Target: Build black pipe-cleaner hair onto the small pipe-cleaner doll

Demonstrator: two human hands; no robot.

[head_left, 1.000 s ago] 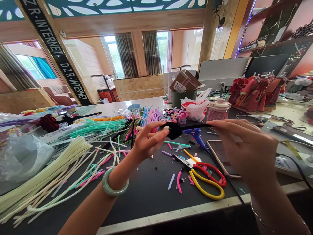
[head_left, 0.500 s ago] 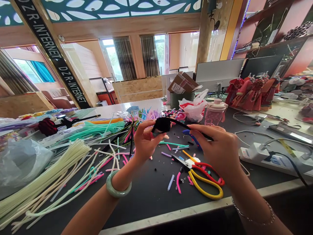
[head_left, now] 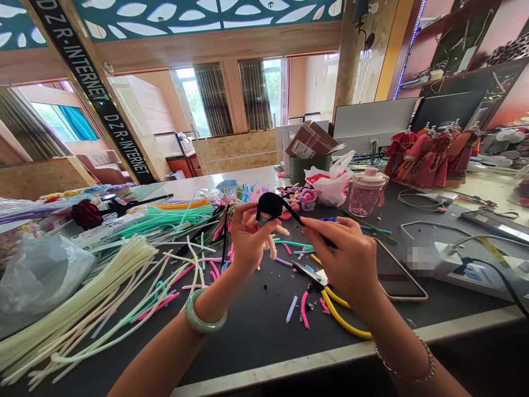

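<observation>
Held up above the table is a small doll (head_left: 270,242) of pale pipe cleaner, its head covered in black fuzzy hair (head_left: 270,205). My left hand (head_left: 247,240) grips the doll round its head and upper body. A black pipe cleaner (head_left: 290,212) runs from the head to my right hand (head_left: 345,251), whose fingers pinch its far part. Below the right hand lie scissors (head_left: 341,317) with yellow handle loops, partly hidden by that hand and forearm. Short pink and lilac pipe cleaner pieces (head_left: 305,310) are scattered beside the blades.
Bundles of cream (head_left: 95,298) and mint pipe cleaners (head_left: 173,220) spread over the left, near a clear plastic bag (head_left: 41,273). On the right are a phone (head_left: 400,275), a power strip (head_left: 475,270) and a pink cup (head_left: 366,193). Small red dresses (head_left: 433,154) hang behind.
My right hand has moved left and slightly down, nearer the doll, uncovering the phone. The doll has turned, so its limbs now show below my left hand.
</observation>
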